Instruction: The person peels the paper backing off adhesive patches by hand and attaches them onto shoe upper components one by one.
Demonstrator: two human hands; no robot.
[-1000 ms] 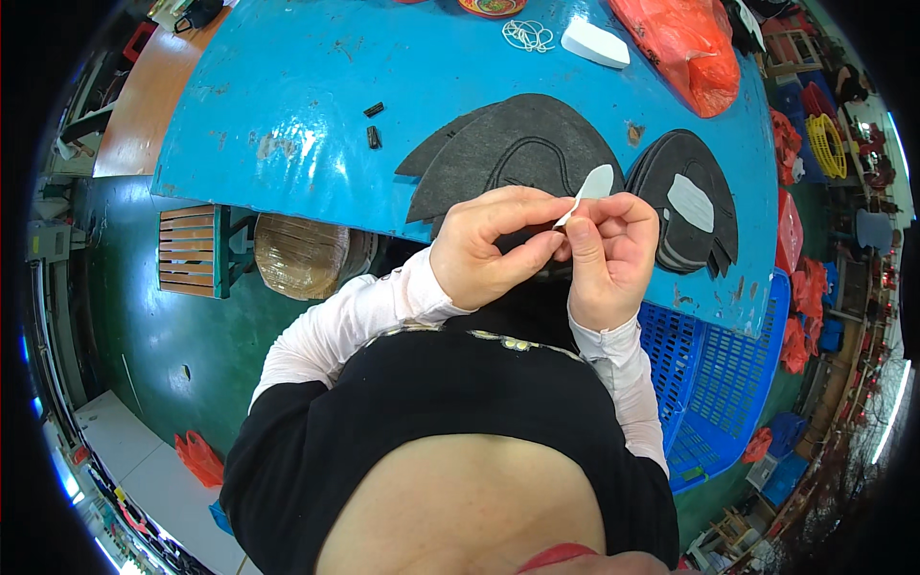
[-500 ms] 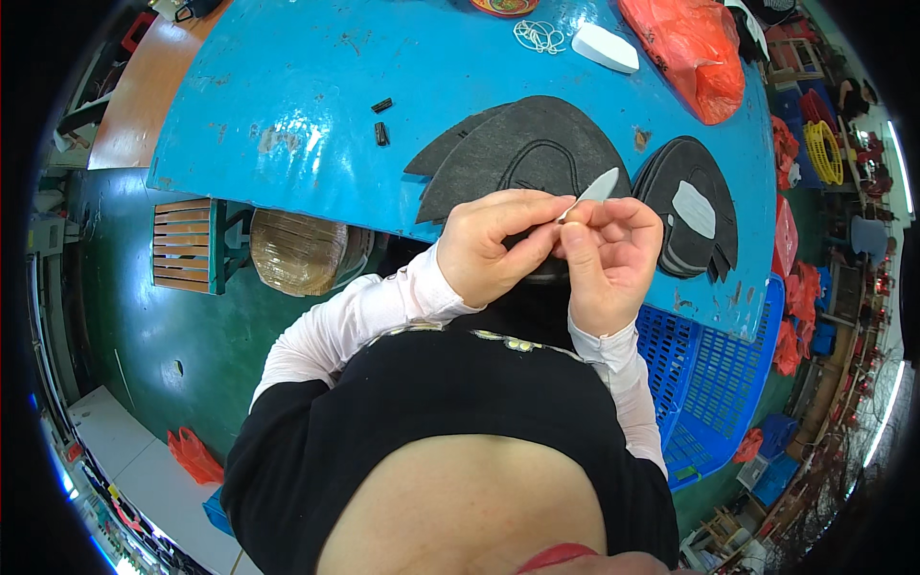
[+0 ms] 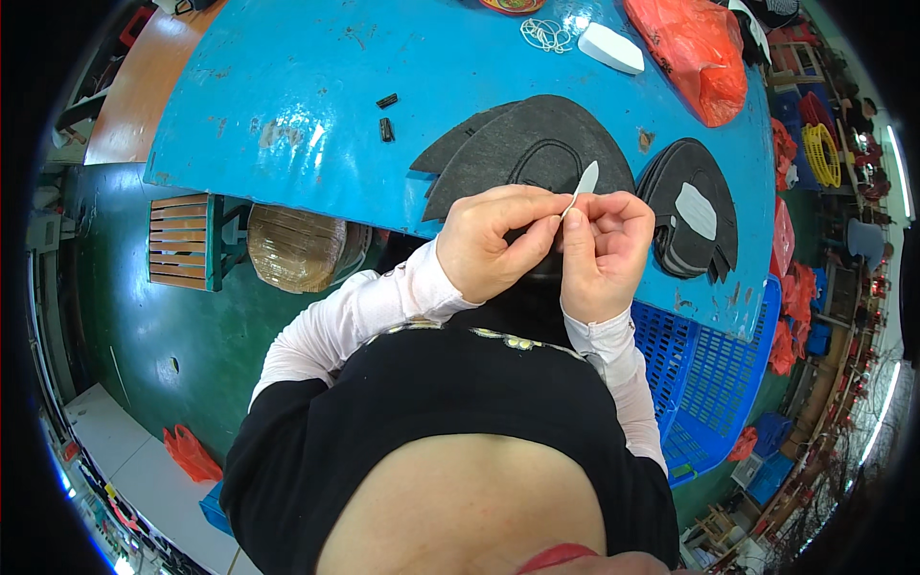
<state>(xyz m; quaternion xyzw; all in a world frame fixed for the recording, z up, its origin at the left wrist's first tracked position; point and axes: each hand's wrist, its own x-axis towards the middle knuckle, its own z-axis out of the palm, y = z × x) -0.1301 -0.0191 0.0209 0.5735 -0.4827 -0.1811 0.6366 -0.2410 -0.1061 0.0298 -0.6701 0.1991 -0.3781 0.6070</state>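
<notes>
My left hand (image 3: pixel 498 240) and my right hand (image 3: pixel 602 251) meet above the near edge of the blue table (image 3: pixel 287 105). Both pinch a small thin white piece (image 3: pixel 583 182) between fingertips; it stands edge-on and tilted. Under my hands lies a stack of dark grey curved felt pieces (image 3: pixel 537 144). To the right sits a second dark stack (image 3: pixel 692 220) with a white patch (image 3: pixel 697 210) on top.
Two small black clips (image 3: pixel 385 115) lie on the table to the left. An orange plastic bag (image 3: pixel 692 53), a white block (image 3: pixel 610 48) and a string bundle (image 3: pixel 548 34) sit at the far edge. A blue crate (image 3: pixel 714 369) stands at my right, a round woven stool (image 3: pixel 297 247) below the table.
The white piece has turned from showing its broad face to nearly edge-on between my fingertips. My hands stayed together in about the same place.
</notes>
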